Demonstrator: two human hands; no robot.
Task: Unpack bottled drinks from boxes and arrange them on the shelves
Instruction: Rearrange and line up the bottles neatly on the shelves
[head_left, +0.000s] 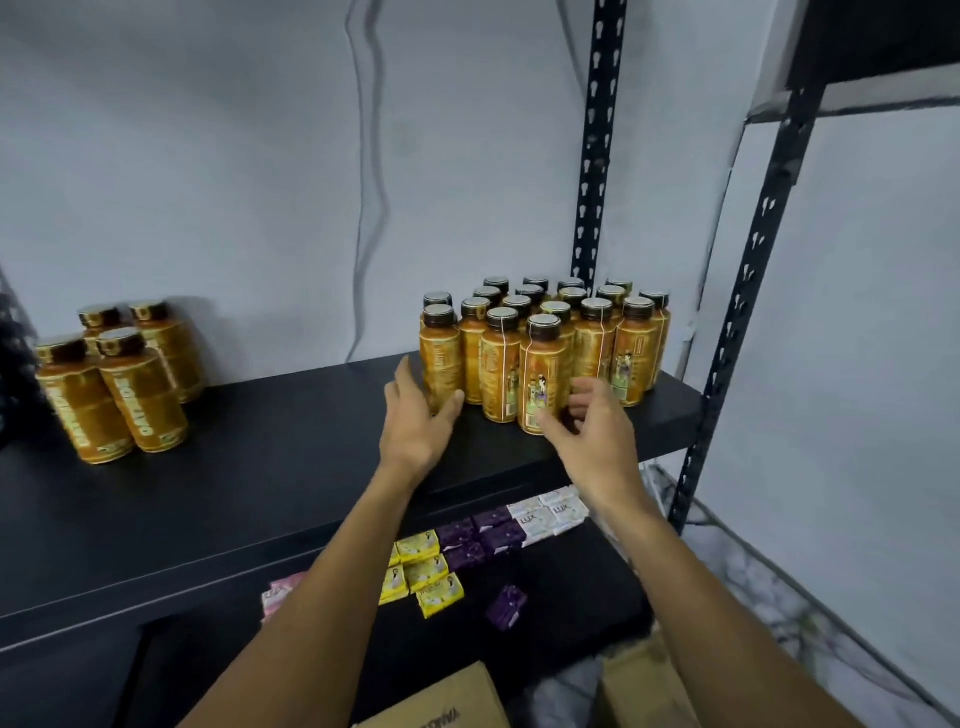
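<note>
Black shelf (260, 467) runs across the middle of the frame, and most of its left-centre surface has no stock. The big block of bottles (597, 332) stands upright right of centre at the shelf's far right end, in tight rows with caps on, so a good share of the stocking looks done. A smaller group of four bottles (119, 379) stands at far left, well apart from the block, with the gap between them open for more. Two cardboard boxes (447, 696) sit at the bottom edge; their contents are hidden, so I can't tell how many bottles are left to unpack. Soap packs (467, 545) lie on the lower shelf at lower centre and aren't part of this job. The left hand (415, 415) is at centre with fingers straight and released, flat against or just beside the leftmost front bottle; contact is unclear. The right hand (592, 421) is right of centre with fingers loosely curved and spread, slack and not clamped, bracketing the base of the front bottle (540, 364), which stands on the shelf touching the block. Judgement: this is the squaring-up step on the front row, the task is roughly mid-way, and filling the bare stretch remains.
</note>
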